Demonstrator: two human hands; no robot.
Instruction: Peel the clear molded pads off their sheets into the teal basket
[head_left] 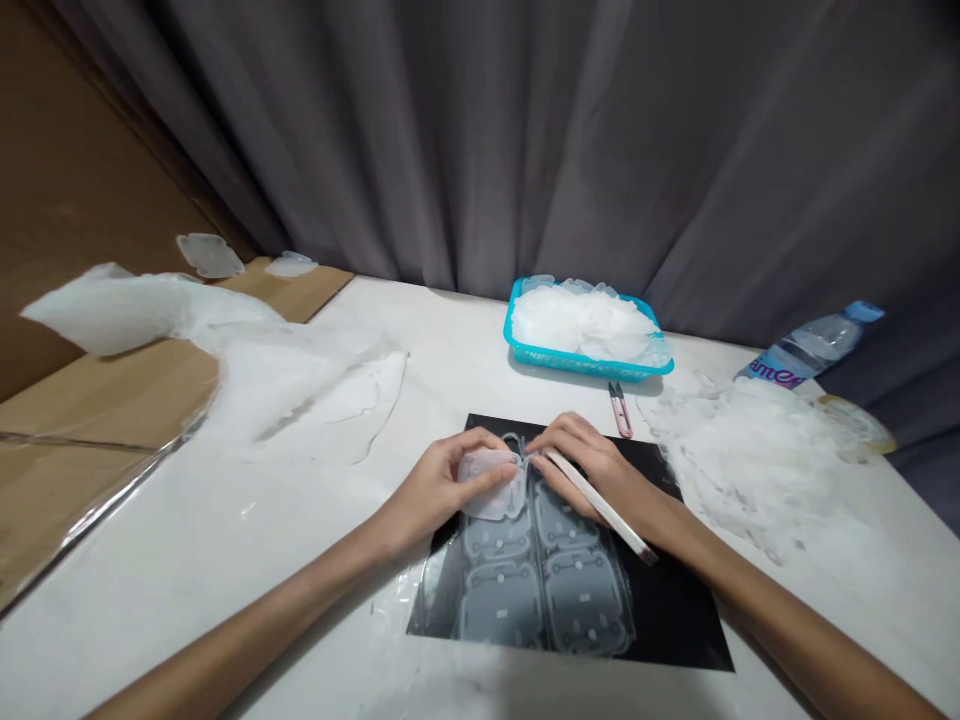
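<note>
A translucent moulded sheet of several joined silicone pieces [544, 570] lies on a black mat [675, 610] in front of me. My left hand [442, 485] pinches one translucent piece [491, 480] at the sheet's top left corner and lifts it a little. My right hand [592, 460] is closed round a thin white pen-like tool [600, 505], whose tip touches the sheet right beside that piece.
A turquoise basket [585, 362] full of translucent pieces stands behind the mat. Small pink snips [620, 408] lie next to it. A heap of clear scraps [750, 450] and a water bottle [814, 348] are at the right. Plastic bags [247, 360] and cardboard [105, 400] fill the left.
</note>
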